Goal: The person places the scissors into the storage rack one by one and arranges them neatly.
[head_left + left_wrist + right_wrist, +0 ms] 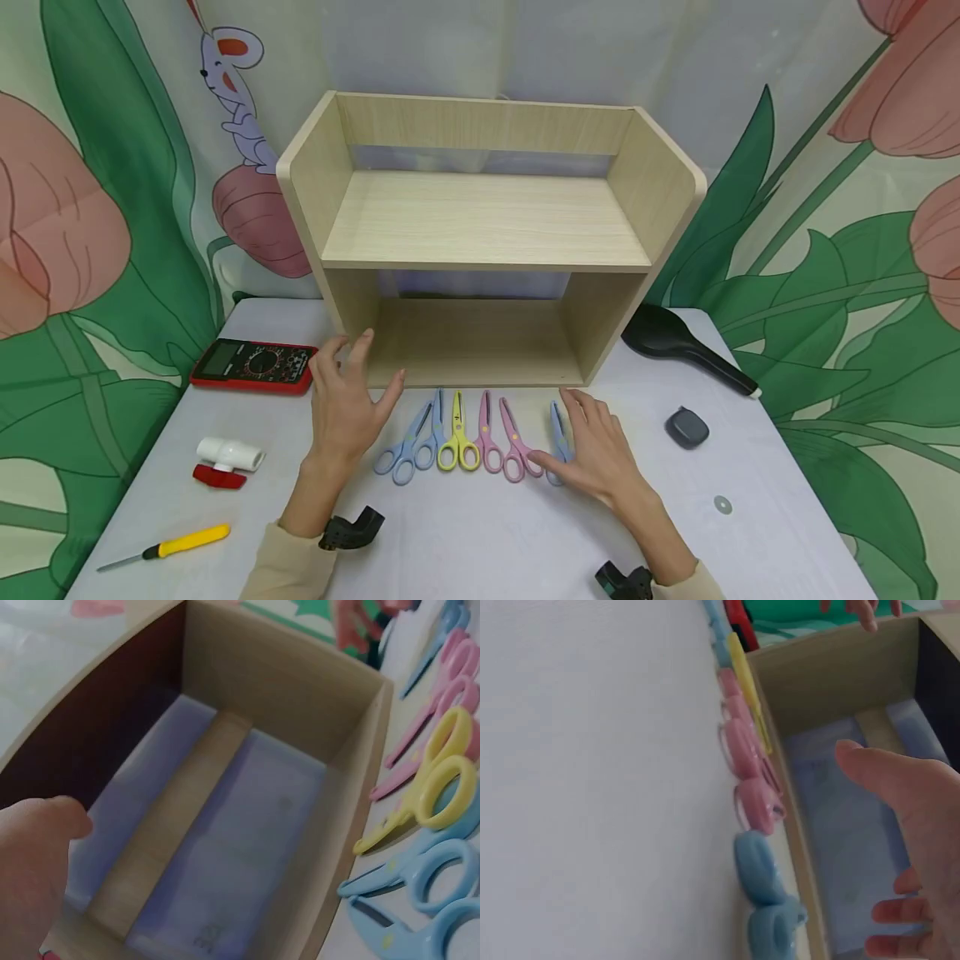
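Observation:
A pale wooden two-tier shelf [480,225] stands at the back of the table. Along its front edge lies a row of small scissors: blue pairs [411,437] at the left, a yellow pair [457,425], pink pairs [513,437], then one more blue pair [557,425]. My left hand [345,408] is at the shelf's lower left corner, fingers spread and nothing in its grasp. The right hand [600,450] hovers by the lower right corner, partly covering the last blue scissors. Its thumb is held apart from the other fingers, which extend toward the shelf; the right wrist view shows nothing in it.
Left side: a red-framed multimeter [255,365], a white pipe valve with red handle [228,457], a yellow-handled screwdriver [187,542]. Right side: a black spoon-like utensil [667,333], a dark square object [686,427], a small grey disc [722,505]. A printed curtain [480,50] hangs behind.

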The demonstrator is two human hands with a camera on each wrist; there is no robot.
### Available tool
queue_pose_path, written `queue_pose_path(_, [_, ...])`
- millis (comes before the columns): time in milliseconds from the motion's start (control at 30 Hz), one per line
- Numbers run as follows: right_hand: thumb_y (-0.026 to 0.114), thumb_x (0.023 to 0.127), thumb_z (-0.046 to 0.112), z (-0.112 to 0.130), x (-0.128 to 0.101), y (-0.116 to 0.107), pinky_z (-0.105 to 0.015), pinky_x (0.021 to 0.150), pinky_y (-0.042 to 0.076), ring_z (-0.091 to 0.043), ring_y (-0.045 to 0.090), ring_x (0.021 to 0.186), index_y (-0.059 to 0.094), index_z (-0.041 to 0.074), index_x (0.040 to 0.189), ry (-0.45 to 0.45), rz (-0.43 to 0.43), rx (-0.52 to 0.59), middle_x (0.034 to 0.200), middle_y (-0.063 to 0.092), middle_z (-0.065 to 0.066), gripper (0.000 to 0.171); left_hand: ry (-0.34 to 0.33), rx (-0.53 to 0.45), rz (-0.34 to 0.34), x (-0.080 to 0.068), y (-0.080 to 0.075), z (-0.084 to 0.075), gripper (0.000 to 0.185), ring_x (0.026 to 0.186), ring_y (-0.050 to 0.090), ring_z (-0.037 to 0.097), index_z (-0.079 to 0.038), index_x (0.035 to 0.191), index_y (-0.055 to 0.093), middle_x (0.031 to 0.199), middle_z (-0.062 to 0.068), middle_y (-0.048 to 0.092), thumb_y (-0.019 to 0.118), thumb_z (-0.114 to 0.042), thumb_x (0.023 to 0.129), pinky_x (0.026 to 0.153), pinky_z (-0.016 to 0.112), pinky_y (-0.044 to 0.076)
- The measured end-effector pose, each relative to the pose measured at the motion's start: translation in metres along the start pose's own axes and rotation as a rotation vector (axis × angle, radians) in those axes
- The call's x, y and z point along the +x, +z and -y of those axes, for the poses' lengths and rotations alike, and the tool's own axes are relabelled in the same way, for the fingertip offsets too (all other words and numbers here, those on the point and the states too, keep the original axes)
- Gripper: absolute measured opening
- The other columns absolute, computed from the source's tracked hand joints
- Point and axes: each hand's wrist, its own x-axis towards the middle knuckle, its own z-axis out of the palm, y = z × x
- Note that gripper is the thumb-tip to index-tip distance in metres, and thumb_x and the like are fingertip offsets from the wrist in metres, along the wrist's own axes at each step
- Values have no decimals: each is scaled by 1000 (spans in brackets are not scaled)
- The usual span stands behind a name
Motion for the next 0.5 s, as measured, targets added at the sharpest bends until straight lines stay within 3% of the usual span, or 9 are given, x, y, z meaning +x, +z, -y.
queue_pose_path(133, [71, 71, 76, -9, -8, 4, -55, 98, 47, -35, 50, 123, 40, 5, 151, 28, 36, -17, 141, 52, -17, 111, -5, -18, -110, 5, 1, 9, 70, 116, 42, 41, -8, 142, 36, 129, 26, 37, 74, -26, 85, 77, 51, 55])
queue_pose_path(267, [71, 70, 77, -16, -17, 10, -54, 94, 49, -35, 53, 119, 43, 3, 148, 36, 53, -32, 134, 56, -18, 111, -60, -67, -183, 8, 6, 15, 70, 118, 44, 44, -2, 142, 33, 128, 28, 37, 73, -23, 88, 86, 56, 54])
queue_pose_path(500, [76, 68, 73, -22, -31, 22, -41, 80, 48, -24, 55, 102, 62, 6, 131, 43, 63, -63, 113, 58, -6, 93, -232, -137, -148, 4, 15, 23, 68, 111, 52, 42, -3, 148, 30, 129, 28, 42, 67, -16, 93, 85, 58, 54])
